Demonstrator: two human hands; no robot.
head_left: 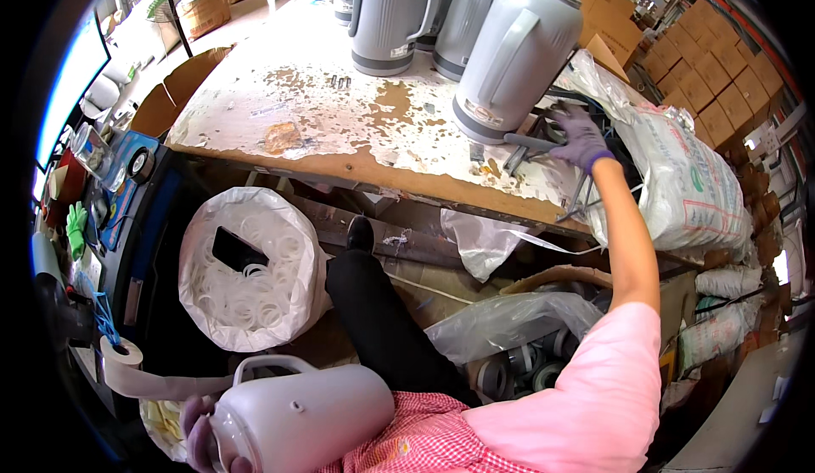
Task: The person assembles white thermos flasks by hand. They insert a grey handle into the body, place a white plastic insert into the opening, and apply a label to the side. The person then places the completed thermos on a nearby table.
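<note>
My left hand [200, 436], in a purple-grey glove, grips the neck end of a grey thermos jug [314, 413]. The jug lies on its side across my lap, its handle upward. My gloved right hand [581, 136] reaches to the right side of the bench, fingers spread over a pile of slim dark grey plastic parts [518, 157]. One grey strip [531, 142] lies against its thumb side; I see no firm hold. Just left of that hand a grey thermos jug [519, 57] stands upright, and another grey jug [386, 19] stands farther back among several more.
The worn white bench [255, 104] has peeling paint. A big white plastic sack [679, 176] lies at its right end. Below stands a white-lined tub of clear rings [208, 295] with a black phone-like slab [239, 250] on top. A clear bag [509, 324] covers grey round parts.
</note>
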